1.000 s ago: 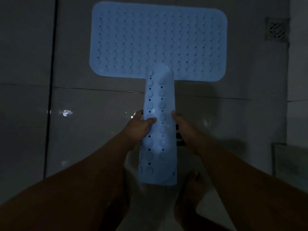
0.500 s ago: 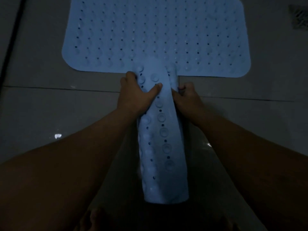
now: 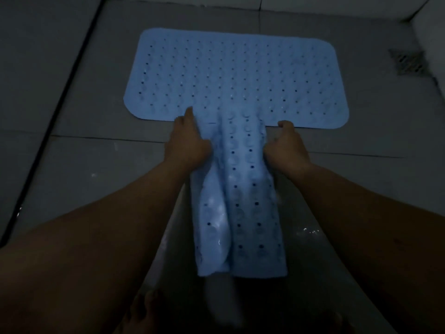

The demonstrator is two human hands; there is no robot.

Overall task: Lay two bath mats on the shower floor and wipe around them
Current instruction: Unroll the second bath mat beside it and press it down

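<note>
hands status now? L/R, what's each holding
Left hand: closed on the left edge of the rolled blue bath mat.
Right hand: closed on the same mat's right edge, pulling it open.

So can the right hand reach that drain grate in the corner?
Probably not right now. The right hand is busy gripping the folded mat, and the drain grate sits well off to its right, past the flat mat. Nothing blocks the bare floor between them.
</note>
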